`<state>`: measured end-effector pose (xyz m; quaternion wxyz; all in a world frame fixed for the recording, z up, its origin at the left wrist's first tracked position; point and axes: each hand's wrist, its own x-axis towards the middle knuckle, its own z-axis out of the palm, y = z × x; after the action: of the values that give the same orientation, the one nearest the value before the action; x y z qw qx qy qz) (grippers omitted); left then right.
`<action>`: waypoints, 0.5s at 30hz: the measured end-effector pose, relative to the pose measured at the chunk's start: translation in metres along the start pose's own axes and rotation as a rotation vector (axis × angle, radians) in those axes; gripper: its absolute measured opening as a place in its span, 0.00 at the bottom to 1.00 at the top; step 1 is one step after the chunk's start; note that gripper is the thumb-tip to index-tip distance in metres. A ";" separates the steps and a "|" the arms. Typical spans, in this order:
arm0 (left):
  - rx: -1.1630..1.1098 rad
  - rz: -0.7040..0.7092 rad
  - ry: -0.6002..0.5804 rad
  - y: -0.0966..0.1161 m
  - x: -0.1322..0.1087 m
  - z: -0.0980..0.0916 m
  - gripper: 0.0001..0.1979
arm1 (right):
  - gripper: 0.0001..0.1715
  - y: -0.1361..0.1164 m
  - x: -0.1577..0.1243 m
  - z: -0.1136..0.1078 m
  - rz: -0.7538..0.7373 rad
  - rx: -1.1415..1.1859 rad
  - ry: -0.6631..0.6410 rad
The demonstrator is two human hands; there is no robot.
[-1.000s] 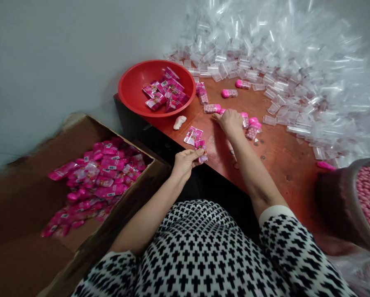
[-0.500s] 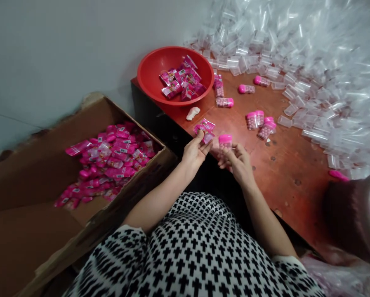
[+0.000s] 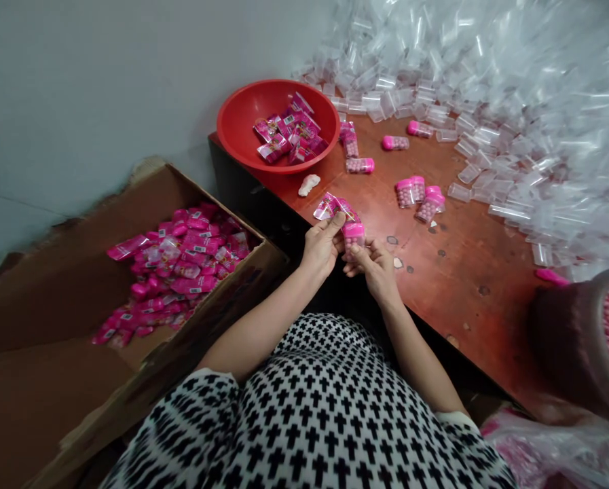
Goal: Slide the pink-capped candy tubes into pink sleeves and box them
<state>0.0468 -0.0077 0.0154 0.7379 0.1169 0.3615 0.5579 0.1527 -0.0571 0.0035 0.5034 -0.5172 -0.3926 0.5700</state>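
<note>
My left hand [image 3: 320,246] is closed on a pink printed plastic sleeve [image 3: 328,206], thumb on top, at the near edge of the table. Right against the sleeve is a small clear jar [image 3: 354,235] of pink candy balls with a pink cap; my right hand [image 3: 378,270] grips its lower end. The jar's cap end meets the sleeve, but I cannot tell how far it is inside. Several capped jars [image 3: 410,191] of the same kind lie on the table [image 3: 436,285] beyond my right hand.
A red bowl [image 3: 233,132] of pink sleeves stands at the table's far left corner, a whitish lump [image 3: 309,185] before it. Clear empty tubes [image 3: 467,129] are heaped at the back right. A bucket [image 3: 559,339] of pink balls is at right, a cardboard box [image 3: 34,305] of wrapped jars at left.
My right hand has moved left with the jar and brought its cap end up to the sleeve in my left hand. The view has shifted slightly to the right.
</note>
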 end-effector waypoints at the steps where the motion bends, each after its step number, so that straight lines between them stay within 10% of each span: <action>1: 0.024 0.002 -0.019 0.001 0.000 0.000 0.17 | 0.18 0.000 0.000 -0.001 -0.003 0.007 -0.006; 15: 0.270 -0.108 -0.129 0.003 0.008 -0.006 0.18 | 0.17 0.006 0.004 -0.001 -0.013 0.089 0.023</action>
<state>0.0415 -0.0012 0.0093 0.7659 0.2312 0.3908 0.4551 0.1532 -0.0542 -0.0033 0.5342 -0.4982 -0.3644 0.5776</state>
